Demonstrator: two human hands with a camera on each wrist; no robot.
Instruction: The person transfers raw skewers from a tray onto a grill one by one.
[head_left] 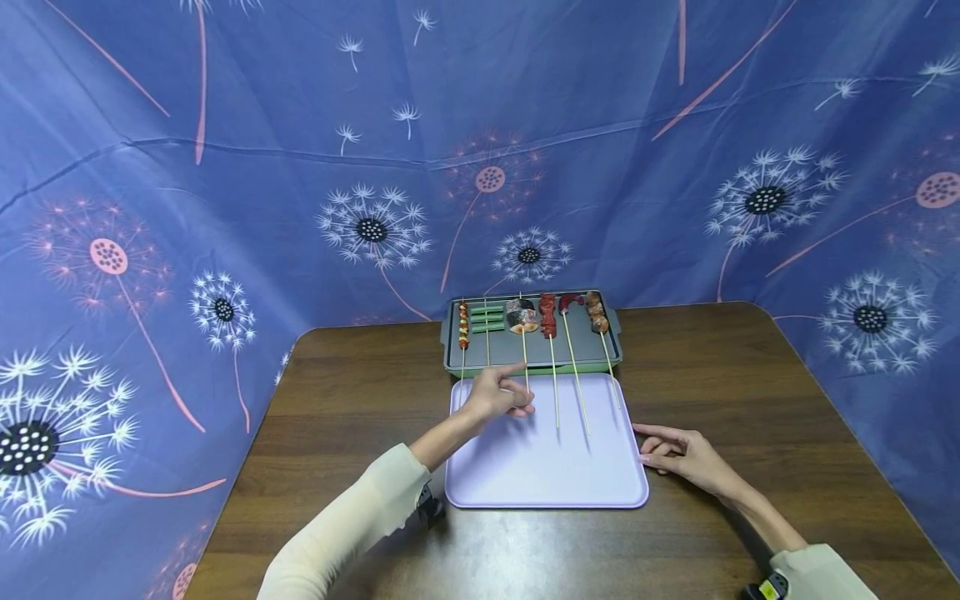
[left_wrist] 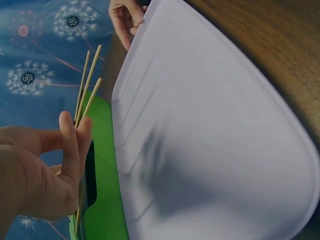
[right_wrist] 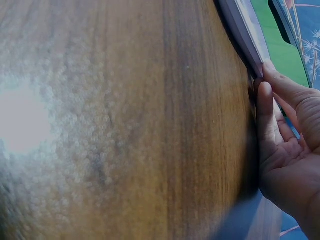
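Note:
A lilac tray lies on the table in front of a grey grill plate with a green base. Several skewers lie across the grill, including a salmon-like piece, red meat, a dark red piece and green strips. Their bare sticks point over the tray. My left hand hovers above the tray's far part, index finger extended beside the salmon skewer's stick; contact is unclear. At the tray's right edge, my right hand touches the rim with index finger and thumb.
The brown wooden table extends to both sides of the tray. Behind the grill hangs a blue dandelion-patterned cloth. A small-piece skewer lies at the grill's left end and a brown meat skewer at its right.

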